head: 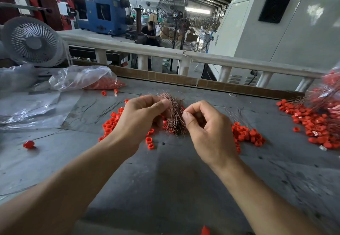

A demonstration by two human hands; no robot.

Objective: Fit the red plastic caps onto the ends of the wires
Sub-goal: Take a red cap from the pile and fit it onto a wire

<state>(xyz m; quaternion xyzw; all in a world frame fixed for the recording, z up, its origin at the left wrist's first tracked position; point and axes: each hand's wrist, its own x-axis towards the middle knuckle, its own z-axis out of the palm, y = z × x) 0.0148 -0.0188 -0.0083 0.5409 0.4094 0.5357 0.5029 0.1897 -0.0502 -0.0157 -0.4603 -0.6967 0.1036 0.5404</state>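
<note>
The near half of the grey worn metal table (165,188) is bare between the two forearms, so a hand can pass there. Toward the middle, loose red plastic caps (246,133) lie scattered. A bigger heap of red caps with thin wires (320,124) blocks the right edge. A crumpled clear plastic bag (81,77) fills the far left corner.

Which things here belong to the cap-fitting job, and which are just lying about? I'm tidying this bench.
Job: bundle of copper wires held in left hand; right hand pinching at it; loose red caps; bag of red caps.

Lying about: white desk fan; empty plastic sheet; rubber band.
</note>
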